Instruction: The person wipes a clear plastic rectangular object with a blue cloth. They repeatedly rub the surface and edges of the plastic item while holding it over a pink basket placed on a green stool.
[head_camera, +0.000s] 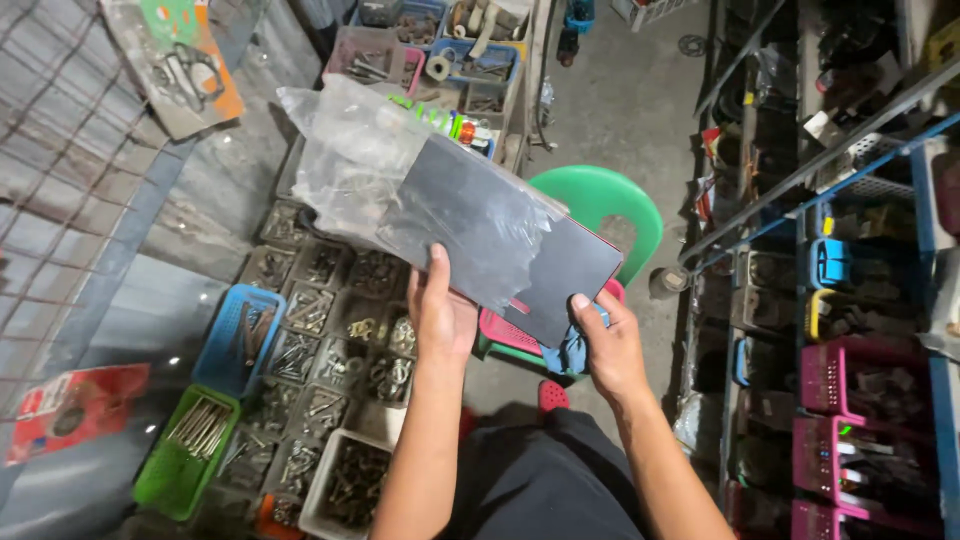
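The left hand (440, 315) grips a clear plastic bag (400, 170) with a dark flat sheet (470, 215) inside. The right hand (610, 345) clamps the sheet's bare corner; below, divided trays (330, 330) hold bolts

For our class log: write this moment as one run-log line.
left hand: holds plastic bag | right hand: holds dark sheet | below: trays of bolts

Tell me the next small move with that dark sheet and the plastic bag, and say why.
Probably draw the dark flat sheet further out of the clear plastic bag. The right hand pinches the sheet's bare lower corner, the left hand grips the bagged part, and about half the sheet already shows outside the bag's mouth.
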